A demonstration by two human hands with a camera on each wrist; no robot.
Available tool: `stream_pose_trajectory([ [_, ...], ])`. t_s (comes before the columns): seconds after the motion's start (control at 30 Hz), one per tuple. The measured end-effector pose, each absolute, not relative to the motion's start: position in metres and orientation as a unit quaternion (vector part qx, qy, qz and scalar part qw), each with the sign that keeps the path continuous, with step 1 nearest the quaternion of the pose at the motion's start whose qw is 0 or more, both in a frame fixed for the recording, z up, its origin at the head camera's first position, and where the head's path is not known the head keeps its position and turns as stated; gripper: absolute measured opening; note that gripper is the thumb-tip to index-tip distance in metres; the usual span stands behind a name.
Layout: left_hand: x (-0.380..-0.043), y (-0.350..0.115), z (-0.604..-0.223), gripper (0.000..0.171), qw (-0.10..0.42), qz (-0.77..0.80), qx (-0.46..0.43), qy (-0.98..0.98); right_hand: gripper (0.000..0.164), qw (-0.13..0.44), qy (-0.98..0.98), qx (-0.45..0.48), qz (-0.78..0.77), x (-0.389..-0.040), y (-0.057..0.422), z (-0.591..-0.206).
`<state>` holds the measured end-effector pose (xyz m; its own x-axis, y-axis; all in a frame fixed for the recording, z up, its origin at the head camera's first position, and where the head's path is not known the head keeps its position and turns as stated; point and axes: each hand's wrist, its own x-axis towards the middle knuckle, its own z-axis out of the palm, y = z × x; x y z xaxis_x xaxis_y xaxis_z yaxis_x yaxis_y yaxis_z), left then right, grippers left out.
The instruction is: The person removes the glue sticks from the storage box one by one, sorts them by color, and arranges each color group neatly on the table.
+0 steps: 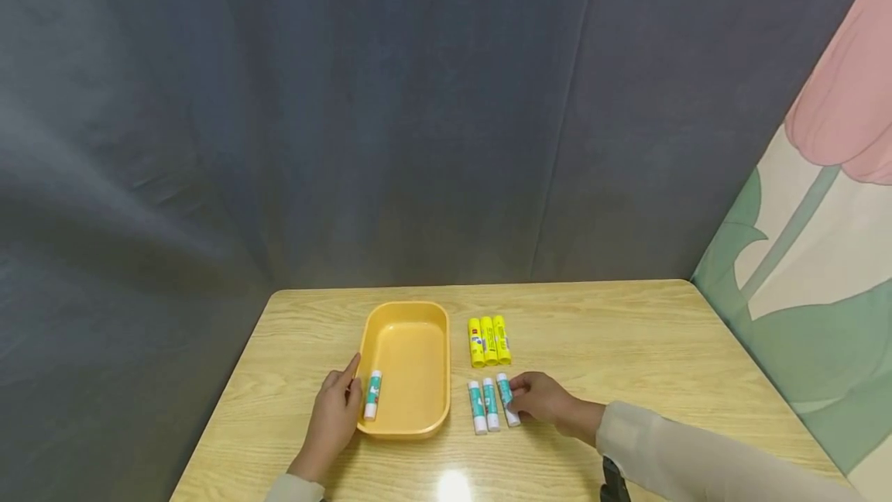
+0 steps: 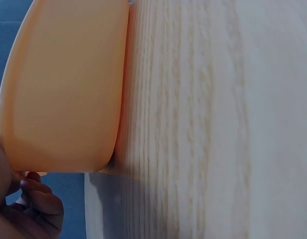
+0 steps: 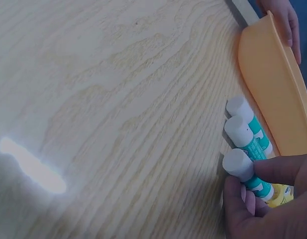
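My left hand (image 1: 332,421) grips the left rim of a yellow-orange plastic tray (image 1: 413,362), its fingers curled by the edge in the left wrist view. Inside the tray, against the left wall, lies one teal-and-white glue stick (image 1: 372,395). To the right of the tray, my right hand (image 1: 547,403) pinches another glue stick (image 3: 239,165) between thumb and fingers, low at the table. Two more teal glue sticks (image 1: 477,407) (image 1: 491,404) lie side by side just left of it, their white caps toward me.
Behind the teal ones, three yellow glue sticks (image 1: 489,341) lie in a row on the wooden table (image 1: 599,339). A dark curtain (image 1: 432,115) hangs beyond the far edge, and a flower-patterned cloth (image 1: 822,254) hangs at the right.
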<state>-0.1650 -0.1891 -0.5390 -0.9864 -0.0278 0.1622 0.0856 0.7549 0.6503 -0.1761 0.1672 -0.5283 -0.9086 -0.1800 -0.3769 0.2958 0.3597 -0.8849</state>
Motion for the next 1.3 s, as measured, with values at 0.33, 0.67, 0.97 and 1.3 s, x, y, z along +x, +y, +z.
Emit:
stream_pose_trajectory([
  [0.33, -0.164, -0.190, -0.540, 0.046, 0.080, -0.352, -0.009, -0.933, 0.041, 0.208, 0.795, 0.012, -0.570, -0.174, 0.166, -0.531],
  [0.67, -0.163, -0.189, -0.541, 0.045, 0.079, -0.353, -0.005, -0.932, 0.042, 0.221, 0.773, 0.019, -0.595, -0.172, 0.170, -0.531],
  [0.97, -0.164, -0.188, -0.537, 0.046, 0.080, -0.359, -0.007, -0.930, 0.037, 0.224, 0.782, 0.035, -0.581, -0.177, 0.171, -0.524],
  [1.3, -0.164, -0.189, -0.540, 0.046, 0.080, -0.371, -0.013, -0.925, 0.029, 0.220, 0.792, 0.065, -0.565, -0.197, 0.171, -0.514],
])
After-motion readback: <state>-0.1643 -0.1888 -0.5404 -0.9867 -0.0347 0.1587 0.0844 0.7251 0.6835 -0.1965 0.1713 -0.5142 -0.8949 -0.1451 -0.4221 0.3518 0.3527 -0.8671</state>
